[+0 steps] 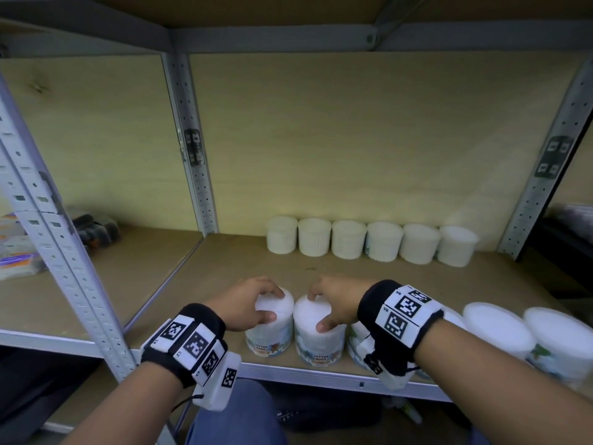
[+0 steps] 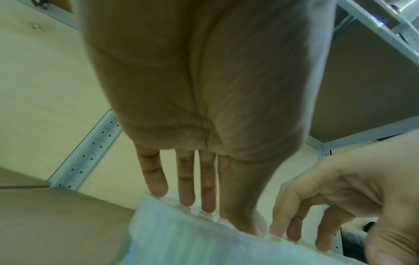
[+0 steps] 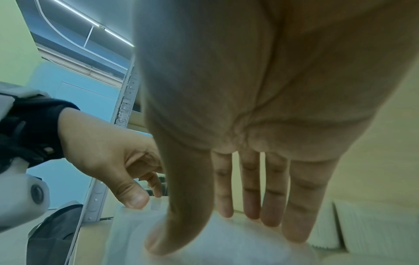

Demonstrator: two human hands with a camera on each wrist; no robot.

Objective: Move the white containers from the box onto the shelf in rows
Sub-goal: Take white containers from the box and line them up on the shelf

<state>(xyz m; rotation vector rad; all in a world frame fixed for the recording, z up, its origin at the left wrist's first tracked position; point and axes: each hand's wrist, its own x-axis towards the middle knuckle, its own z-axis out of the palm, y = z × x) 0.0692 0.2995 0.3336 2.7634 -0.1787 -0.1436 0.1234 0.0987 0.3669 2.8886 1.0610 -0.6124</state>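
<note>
Two white cotton-bud containers stand side by side at the front of the wooden shelf (image 1: 224,268). My left hand (image 1: 271,303) grips the left container (image 1: 272,335) from above, thumb on the near side and fingers over the far rim. My right hand (image 1: 319,311) grips the right container (image 1: 321,345) the same way. The left wrist view shows my fingertips (image 2: 186,197) on the container's rim (image 2: 204,242). In the right wrist view the thumb and fingers wrap the other container (image 3: 226,242). A row of several white containers (image 1: 369,242) lines the back wall. The box is out of view.
More white containers (image 1: 500,329) stand in the front row to the right, one partly hidden under my right wrist. A grey perforated upright (image 1: 64,252) stands at the left, with packaged goods (image 1: 19,252) in the neighbouring bay. The metal front rail (image 1: 305,374) runs below the containers.
</note>
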